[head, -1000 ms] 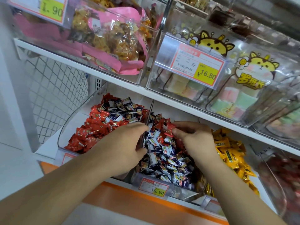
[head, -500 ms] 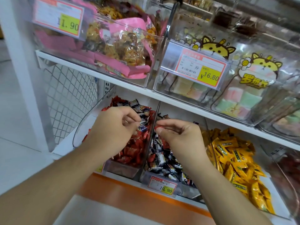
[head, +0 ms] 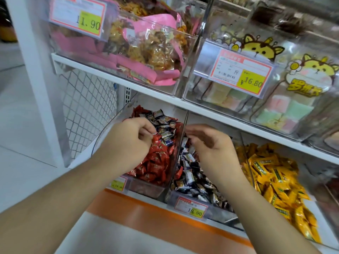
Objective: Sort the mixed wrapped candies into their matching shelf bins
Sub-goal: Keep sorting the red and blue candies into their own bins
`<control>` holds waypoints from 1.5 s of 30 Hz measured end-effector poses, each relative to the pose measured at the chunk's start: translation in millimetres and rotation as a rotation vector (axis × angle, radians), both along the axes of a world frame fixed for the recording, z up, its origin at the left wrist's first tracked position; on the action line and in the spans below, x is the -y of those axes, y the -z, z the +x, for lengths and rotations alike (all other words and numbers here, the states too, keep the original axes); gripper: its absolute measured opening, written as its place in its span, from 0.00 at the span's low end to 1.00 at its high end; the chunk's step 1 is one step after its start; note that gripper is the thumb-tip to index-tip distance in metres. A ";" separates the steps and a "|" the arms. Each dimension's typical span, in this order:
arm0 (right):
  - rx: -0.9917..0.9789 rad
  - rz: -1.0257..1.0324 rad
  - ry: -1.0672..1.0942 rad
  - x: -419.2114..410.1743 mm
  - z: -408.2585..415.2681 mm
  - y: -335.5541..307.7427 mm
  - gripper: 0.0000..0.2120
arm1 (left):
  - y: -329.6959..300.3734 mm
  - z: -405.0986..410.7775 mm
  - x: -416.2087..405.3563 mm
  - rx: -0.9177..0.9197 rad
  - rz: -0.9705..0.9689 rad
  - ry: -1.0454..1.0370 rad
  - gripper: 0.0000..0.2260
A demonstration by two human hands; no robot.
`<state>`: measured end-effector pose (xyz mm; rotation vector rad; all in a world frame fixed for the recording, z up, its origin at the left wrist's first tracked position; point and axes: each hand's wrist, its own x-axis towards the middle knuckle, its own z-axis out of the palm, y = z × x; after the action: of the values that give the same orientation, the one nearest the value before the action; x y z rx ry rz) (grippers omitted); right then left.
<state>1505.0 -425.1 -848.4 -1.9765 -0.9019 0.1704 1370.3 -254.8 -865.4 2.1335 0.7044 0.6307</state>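
On the lower shelf, a clear bin [head: 146, 188] holds red wrapped candies [head: 157, 162] with several blue-and-white candies [head: 166, 123] mixed in at its back. The neighbouring bin [head: 220, 209] holds blue-and-white candies [head: 190, 178] with a few red ones among them. My left hand [head: 128, 143] hovers over the red bin, its fingertips pinching a small blue-and-white candy [head: 154, 134]. My right hand [head: 209, 145] is over the blue-and-white bin beside the clear divider [head: 180, 149], with fingers curled against the thumb. What they hold is hidden.
A third bin to the right is full of yellow candies [head: 271, 176]. The white upper shelf [head: 201, 110] hangs close above my hands, carrying clear bins of pink-bagged snacks [head: 146, 52] and pastel marshmallows [head: 282, 110]. A wire mesh panel [head: 88, 110] stands at the left.
My left hand moved from the blue-and-white bin to the back of the red bin and pinched a candy. My right hand rose toward the divider. The view shifted left and down.
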 end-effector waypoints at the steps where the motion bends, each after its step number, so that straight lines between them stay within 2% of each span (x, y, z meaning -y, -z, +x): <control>1: 0.051 -0.082 0.018 9.2 3.8 4.0 0.18 | 0.1 1.4 3.9 -0.009 0.005 0.034 0.12; 3: 0.146 -0.340 -0.035 23.7 5.3 13.3 0.17 | 1.4 3.2 10.9 -0.032 0.020 0.087 0.12; 5: 0.228 -0.473 -0.143 28.7 5.4 25.7 0.16 | 3.6 5.1 15.7 -0.045 0.050 0.110 0.12; 8: 0.362 -0.451 -0.212 22.8 3.4 39.4 0.09 | 6.1 7.8 19.6 -0.056 0.069 0.123 0.12; 10: 0.400 -0.415 -0.189 20.4 5.5 41.8 0.03 | 4.1 8.1 23.5 -0.054 0.074 0.133 0.12; 11: 0.390 -0.393 -0.159 20.7 6.6 39.8 0.04 | 2.9 8.3 25.3 -0.050 0.085 0.139 0.12; 15: 0.141 -0.220 0.032 29.8 11.5 14.5 0.07 | -2.6 7.7 32.4 0.004 0.089 0.208 0.11; 19: -0.223 0.096 -0.030 31.9 0.6 -8.4 0.03 | -11.9 4.6 42.3 0.004 0.106 0.317 0.17; 22: -0.270 0.129 -0.069 27.5 -1.4 -9.1 0.03 | -16.6 6.4 43.1 0.032 0.132 0.259 0.09; 24: -0.260 0.118 -0.029 26.6 4.8 -3.1 0.06 | -15.5 6.0 34.9 0.001 0.202 0.154 0.09; 27: -0.098 -0.041 0.102 28.6 22.8 13.9 0.11 | -8.2 2.9 21.1 -0.121 0.262 0.074 0.17; 29: 0.040 -0.262 0.175 29.6 29.6 18.4 0.14 | -5.1 1.7 19.9 -0.135 0.281 0.114 0.21; 31: 0.096 -0.390 0.178 27.8 34.1 21.2 0.17 | -5.7 3.2 25.3 -0.141 0.303 0.187 0.23; 36: 0.250 -0.378 0.176 3.7 59.1 32.5 0.18 | 2.4 9.8 41.4 -0.179 0.315 0.340 0.26; 41: 0.087 -0.430 0.163 -23.6 82.7 40.0 0.19 | 12.0 18.5 41.0 -0.142 0.339 0.345 0.23; 45: 0.137 -0.487 0.169 -31.4 87.9 42.8 0.12 | 15.1 21.7 37.7 -0.117 0.351 0.333 0.22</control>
<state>1592.9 -393.7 -891.2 -2.5324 -0.8269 0.1704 1391.9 -292.5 -880.5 2.5547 0.2986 0.4751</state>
